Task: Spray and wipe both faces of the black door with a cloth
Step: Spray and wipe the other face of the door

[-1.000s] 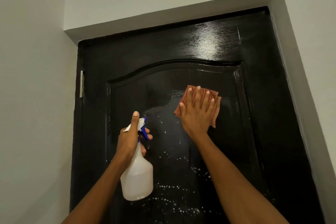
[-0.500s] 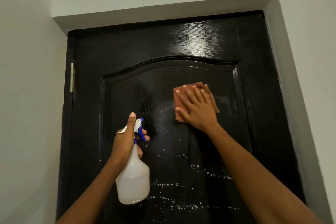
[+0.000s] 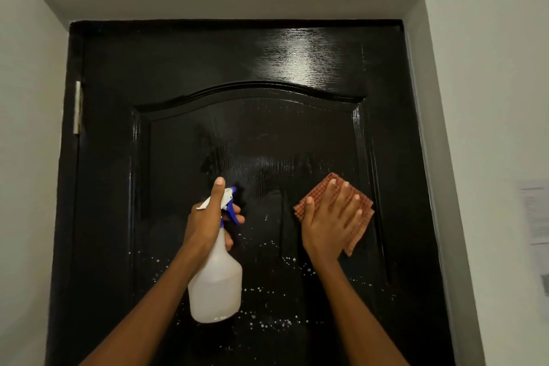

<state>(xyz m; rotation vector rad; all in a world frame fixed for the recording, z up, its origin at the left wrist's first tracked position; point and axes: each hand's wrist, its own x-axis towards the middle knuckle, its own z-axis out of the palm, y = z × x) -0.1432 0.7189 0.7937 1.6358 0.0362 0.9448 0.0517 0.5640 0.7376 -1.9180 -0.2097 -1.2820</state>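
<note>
My right hand (image 3: 332,220) lies flat with the fingers spread, pressing the checked cloth (image 3: 358,208) against the black door (image 3: 267,134) at the right side of the raised panel, about level with my other hand. My left hand (image 3: 208,221) is wrapped round the neck of the spray bottle (image 3: 215,285), thumb up along the back of the head and fingers curled at the blue trigger (image 3: 231,211); the bottle hangs just in front of the door, and I cannot tell whether it touches it. To do this stretch well, I think I should keep the whole palm on the cloth so it does not bunch, work in overlapping strokes down toward the white droplets (image 3: 267,321) beaded along the lower part of the panel, and run into the grooves at the panel's edge where liquid could sit. The cloth looks folded, so turning to a dry side may help against streaks. The door is glossy, with a bright glare near the top right and a hazy damp patch in the middle of the panel. A metal hinge (image 3: 77,107) shows on the left edge. Pale walls frame the doorway, and a sheet of paper (image 3: 534,211) is stuck on the wall to the right. Only this face is in view; I judge the other is yet to be checked.
</note>
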